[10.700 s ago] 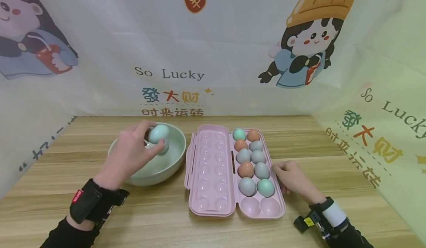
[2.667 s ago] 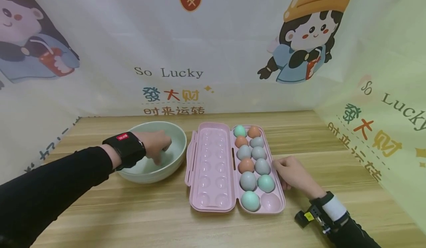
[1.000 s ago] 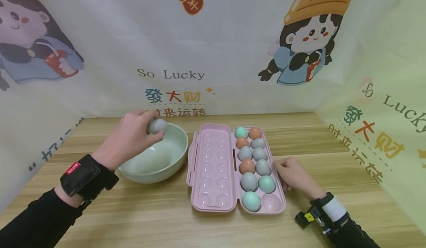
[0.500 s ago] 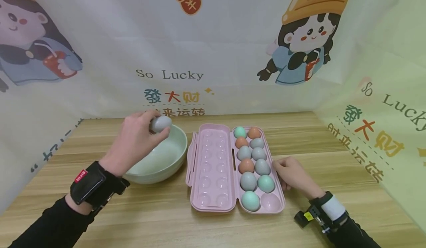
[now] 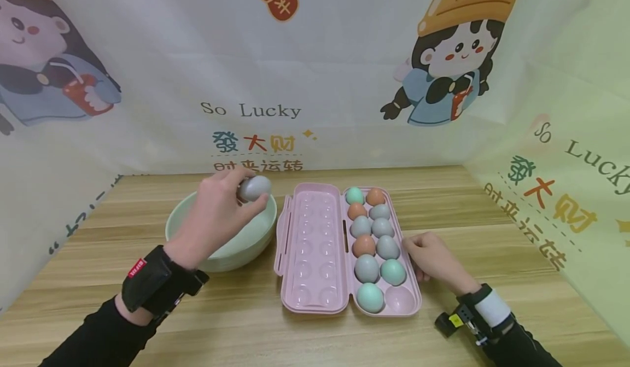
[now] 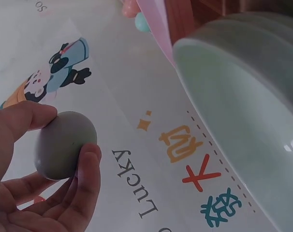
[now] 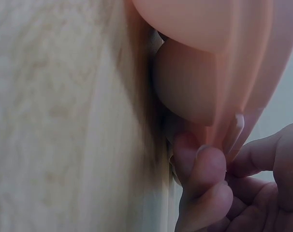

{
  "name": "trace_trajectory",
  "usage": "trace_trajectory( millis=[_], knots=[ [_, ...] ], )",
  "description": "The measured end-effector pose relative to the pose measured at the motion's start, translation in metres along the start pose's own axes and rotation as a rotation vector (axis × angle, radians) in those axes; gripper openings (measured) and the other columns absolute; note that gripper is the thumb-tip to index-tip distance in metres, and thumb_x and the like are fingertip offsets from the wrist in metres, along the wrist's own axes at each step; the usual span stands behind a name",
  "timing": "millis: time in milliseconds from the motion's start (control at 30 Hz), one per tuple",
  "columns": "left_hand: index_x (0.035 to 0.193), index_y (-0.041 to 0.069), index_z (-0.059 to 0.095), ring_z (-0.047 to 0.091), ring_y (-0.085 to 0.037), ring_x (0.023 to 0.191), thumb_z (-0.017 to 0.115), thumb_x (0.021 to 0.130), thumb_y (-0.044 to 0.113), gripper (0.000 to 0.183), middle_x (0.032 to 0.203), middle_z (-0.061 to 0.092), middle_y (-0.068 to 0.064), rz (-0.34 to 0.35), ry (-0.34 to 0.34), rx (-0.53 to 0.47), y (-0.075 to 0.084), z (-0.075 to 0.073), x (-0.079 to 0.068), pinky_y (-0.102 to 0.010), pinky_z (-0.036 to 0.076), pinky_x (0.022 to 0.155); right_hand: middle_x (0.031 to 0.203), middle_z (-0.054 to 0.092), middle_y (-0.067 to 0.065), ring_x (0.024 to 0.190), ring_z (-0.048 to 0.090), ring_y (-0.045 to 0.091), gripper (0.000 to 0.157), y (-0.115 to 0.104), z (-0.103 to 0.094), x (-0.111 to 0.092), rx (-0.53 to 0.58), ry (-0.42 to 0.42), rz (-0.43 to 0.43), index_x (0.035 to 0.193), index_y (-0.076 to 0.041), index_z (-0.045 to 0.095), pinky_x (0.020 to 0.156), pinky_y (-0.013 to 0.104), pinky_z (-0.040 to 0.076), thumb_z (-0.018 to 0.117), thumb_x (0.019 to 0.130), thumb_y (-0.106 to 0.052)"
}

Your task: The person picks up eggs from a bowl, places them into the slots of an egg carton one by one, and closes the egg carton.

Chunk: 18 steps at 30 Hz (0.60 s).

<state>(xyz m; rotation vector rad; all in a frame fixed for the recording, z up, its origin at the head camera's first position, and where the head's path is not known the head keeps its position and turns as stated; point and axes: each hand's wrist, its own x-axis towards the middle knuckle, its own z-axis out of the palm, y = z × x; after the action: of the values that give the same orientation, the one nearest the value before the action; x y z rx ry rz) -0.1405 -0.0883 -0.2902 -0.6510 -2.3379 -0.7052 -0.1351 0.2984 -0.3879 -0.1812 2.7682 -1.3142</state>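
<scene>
My left hand [image 5: 214, 214] holds a smooth grey egg [image 5: 254, 188] between thumb and fingers, raised over the right side of a pale green bowl [image 5: 246, 244]. The left wrist view shows the egg [image 6: 66, 145] gripped at its sides, with the bowl [image 6: 219, 92] close by. To the right lies an opened pink egg carton [image 5: 315, 214]; its right half bears green, brown and grey eggs in two columns. Only its nearest right cup [image 5: 400, 300] is vacant. My right hand [image 5: 437, 263] pinches the carton's right rim, with the thumb and curled fingers [image 7: 207, 169] at the edge.
Everything stands on a wooden table [image 5: 275, 339]. A printed white cloth [image 5: 339, 82] hangs behind and along both sides. The carton's lid lies flat between the bowl and the eggs.
A light green egg, earlier in my left hand, now sits in the carton's nearest left cup. The left hand has since reached into the bowl, lifted the grey egg and moved right. The right hand stays.
</scene>
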Motion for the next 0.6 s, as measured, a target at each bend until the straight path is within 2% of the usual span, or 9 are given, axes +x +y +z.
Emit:
trace_trajectory(
  millis=[133, 400, 600],
  knots=[
    [0.109, -0.001, 0.064, 0.057, -0.023, 0.074, 0.073, 0.086, 0.019, 0.032, 0.095, 0.064, -0.013, 0.001, -0.011, -0.012, 0.007, 0.003, 0.0, -0.035, 0.051, 0.061, 0.046, 0.047, 0.0, 0.037, 0.044, 0.011, 0.04, 0.001, 0.0, 0.0, -0.008, 0.001, 0.001, 0.064, -0.006, 0.058, 0.037, 0.024, 0.037, 0.044, 0.1, -0.014],
    [0.106, 0.001, 0.065, 0.056, -0.02, 0.071, 0.075, 0.085, 0.019, 0.029, 0.091, 0.064, -0.01, 0.033, 0.002, -0.045, 0.018, 0.012, -0.001, -0.032, 0.049, 0.061, 0.046, 0.047, 0.0, 0.038, 0.044, 0.011, 0.04, 0.0, 0.0, 0.001, 0.001, -0.006, -0.002, 0.064, -0.005, 0.059, 0.037, 0.024, 0.037, 0.044, 0.1, -0.014],
    [0.108, 0.001, 0.064, 0.058, -0.02, 0.072, 0.075, 0.087, 0.018, 0.029, 0.093, 0.065, -0.011, 0.023, -0.04, -0.103, 0.026, 0.02, -0.001, -0.033, 0.052, 0.062, 0.046, 0.048, 0.0, 0.037, 0.045, 0.011, 0.04, 0.0, -0.001, 0.001, -0.005, 0.001, -0.006, 0.064, -0.005, 0.058, 0.037, 0.024, 0.038, 0.045, 0.1, -0.015]
  ],
)
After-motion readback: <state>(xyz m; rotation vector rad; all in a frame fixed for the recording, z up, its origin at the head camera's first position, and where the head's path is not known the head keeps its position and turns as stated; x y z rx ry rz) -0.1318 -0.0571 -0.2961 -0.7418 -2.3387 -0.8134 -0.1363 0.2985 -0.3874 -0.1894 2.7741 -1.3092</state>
